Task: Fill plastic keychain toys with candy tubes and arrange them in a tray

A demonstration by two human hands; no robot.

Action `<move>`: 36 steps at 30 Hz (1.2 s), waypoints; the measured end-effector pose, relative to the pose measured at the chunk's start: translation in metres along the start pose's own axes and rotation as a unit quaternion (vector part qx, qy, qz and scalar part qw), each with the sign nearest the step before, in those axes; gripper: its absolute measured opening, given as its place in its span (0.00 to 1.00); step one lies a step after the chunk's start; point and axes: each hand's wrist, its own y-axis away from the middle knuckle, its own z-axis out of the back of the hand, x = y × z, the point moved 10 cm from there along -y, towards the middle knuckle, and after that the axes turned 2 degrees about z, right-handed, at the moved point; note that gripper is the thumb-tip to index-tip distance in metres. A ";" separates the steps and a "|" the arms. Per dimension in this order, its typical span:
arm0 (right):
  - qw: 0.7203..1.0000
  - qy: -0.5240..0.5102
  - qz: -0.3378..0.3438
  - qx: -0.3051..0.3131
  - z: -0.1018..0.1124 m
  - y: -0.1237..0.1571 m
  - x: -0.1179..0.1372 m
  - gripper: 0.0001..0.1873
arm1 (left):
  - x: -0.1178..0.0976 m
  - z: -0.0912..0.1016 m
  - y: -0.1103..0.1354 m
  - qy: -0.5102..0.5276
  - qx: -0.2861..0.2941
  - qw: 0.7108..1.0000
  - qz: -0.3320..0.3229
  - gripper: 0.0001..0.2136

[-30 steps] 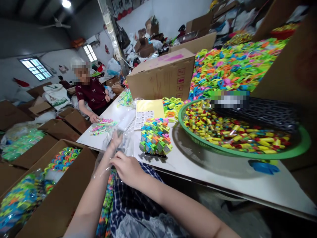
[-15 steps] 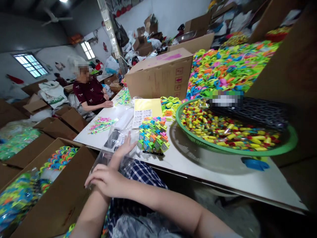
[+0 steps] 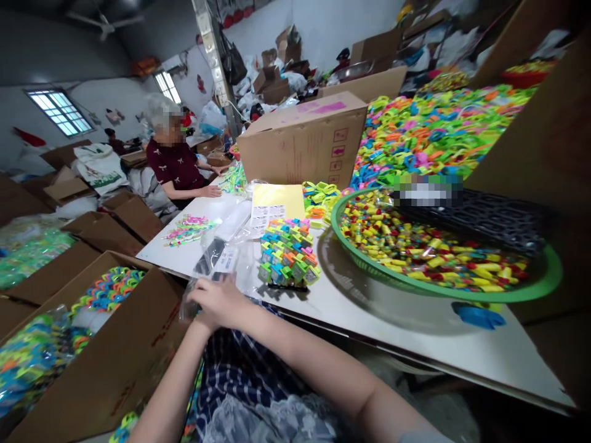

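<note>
My right hand (image 3: 221, 301) crosses over my left at the table's near edge, its fingers bent and closed on the edge of a clear plastic bag (image 3: 187, 301). Most of my left hand (image 3: 207, 321) is hidden beneath it, so its grip does not show. The bag lies by a dark strip with a white label (image 3: 226, 258). Just right of my hands, a block of colorful toy pieces (image 3: 289, 255) with grey square faces, possibly toy watches, stands in stacked rows on a dark base. Behind it lies a yellow sheet with printed labels (image 3: 277, 200).
A green basket (image 3: 369, 274) of small yellow-and-red pieces overhangs the table's right side. A cardboard box (image 3: 295, 147) stands behind. An open carton (image 3: 133, 351) of bagged colorful pieces sits at lower left. A co-worker (image 3: 178, 160) sits across the table.
My left hand, stretched forward with fingers spread over the bag, has drawn back beneath my right. My right hand has moved forward and right. The view has shifted slightly.
</note>
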 end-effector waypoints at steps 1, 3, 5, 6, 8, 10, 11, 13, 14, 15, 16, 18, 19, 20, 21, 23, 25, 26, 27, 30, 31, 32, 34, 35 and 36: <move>1.000 0.010 -0.004 -0.009 0.005 -0.001 -0.007 0.15 | 0.002 0.005 0.020 0.004 0.000 1.000 -0.011 0.20; 0.999 0.040 0.001 -0.028 0.014 -0.003 -0.015 0.14 | 0.002 0.013 0.056 0.020 0.022 0.998 -0.061 0.15; 0.997 0.063 0.020 -0.042 0.022 -0.004 -0.016 0.12 | 0.004 0.059 0.081 -0.001 -0.133 0.987 -0.086 0.12; 0.996 0.068 0.033 -0.046 0.025 -0.004 -0.014 0.12 | 0.007 0.083 0.090 -0.035 -0.218 0.973 -0.068 0.14; 0.995 0.068 0.057 -0.044 0.028 -0.005 -0.008 0.12 | 0.004 0.112 0.090 -0.097 -0.301 0.948 -0.039 0.24; 0.994 0.068 0.075 -0.049 0.033 -0.003 -0.002 0.13 | -0.007 0.117 0.067 -0.129 -0.267 0.954 -0.045 0.25; 0.993 0.069 0.081 -0.060 0.038 -0.002 0.001 0.13 | -0.014 0.116 0.053 -0.130 -0.233 0.962 -0.054 0.20; 0.987 0.070 0.083 -0.118 0.054 0.008 0.005 0.13 | -0.025 0.111 0.026 -0.110 -0.159 0.979 -0.068 0.10; 0.981 0.070 0.079 -0.160 0.064 0.017 0.005 0.13 | -0.029 0.109 0.015 -0.096 -0.129 0.985 -0.065 0.08; 0.974 0.067 0.071 -0.205 0.073 0.029 0.003 0.13 | -0.031 0.109 0.005 -0.084 -0.110 0.989 -0.052 0.07; 0.966 0.062 0.059 -0.244 0.079 0.044 -0.001 0.13 | -0.030 0.112 -0.003 -0.078 -0.103 0.991 -0.030 0.07; 0.957 0.049 0.024 -0.283 0.078 0.079 -0.017 0.13 | -0.026 0.119 -0.016 -0.079 -0.109 0.991 0.023 0.09; 0.961 0.042 -0.002 -0.275 0.069 0.096 -0.030 0.13 | -0.023 0.122 -0.021 -0.082 -0.114 0.989 0.046 0.09; 0.967 0.040 -0.030 -0.248 0.057 0.113 -0.045 0.13 | -0.021 0.124 -0.026 -0.084 -0.117 0.987 0.064 0.09; 0.970 0.042 -0.081 -0.224 0.044 0.130 -0.065 0.13 | -0.020 0.125 -0.031 -0.084 -0.119 0.986 0.077 0.09; 0.964 0.071 -0.187 -0.175 0.021 0.163 -0.106 0.13 | -0.019 0.123 -0.038 -0.080 -0.123 0.985 0.088 0.09; 0.950 0.111 -0.262 -0.130 0.004 0.188 -0.136 0.15 | -0.019 0.120 -0.043 -0.072 -0.125 0.985 0.090 0.09; 0.944 0.131 -0.284 -0.110 -0.002 0.195 -0.146 0.16 | -0.020 0.117 -0.045 -0.066 -0.125 0.986 0.089 0.09; 0.939 0.149 -0.297 -0.090 -0.006 0.199 -0.152 0.17 | -0.020 0.115 -0.047 -0.059 -0.123 0.986 0.090 0.09; 0.931 0.188 -0.310 -0.047 -0.012 0.198 -0.158 0.18 | -0.018 0.113 -0.053 -0.029 -0.124 0.987 0.093 0.09; 0.929 0.194 -0.312 -0.039 -0.012 0.196 -0.157 0.18 | -0.016 0.115 -0.055 -0.016 -0.130 0.987 0.094 0.09; 0.928 0.198 -0.315 -0.034 -0.012 0.195 -0.156 0.18 | -0.015 0.118 -0.057 -0.005 -0.138 0.986 0.097 0.08; 0.922 0.204 -0.327 -0.031 -0.012 0.194 -0.155 0.19 | -0.012 0.125 -0.062 0.012 -0.157 0.982 0.102 0.07; 0.919 0.206 -0.335 -0.033 -0.011 0.194 -0.155 0.19 | -0.011 0.128 -0.064 0.016 -0.165 0.981 0.104 0.07; 0.915 0.208 -0.344 -0.035 -0.011 0.195 -0.155 0.19 | -0.012 0.131 -0.066 0.020 -0.170 0.980 0.104 0.06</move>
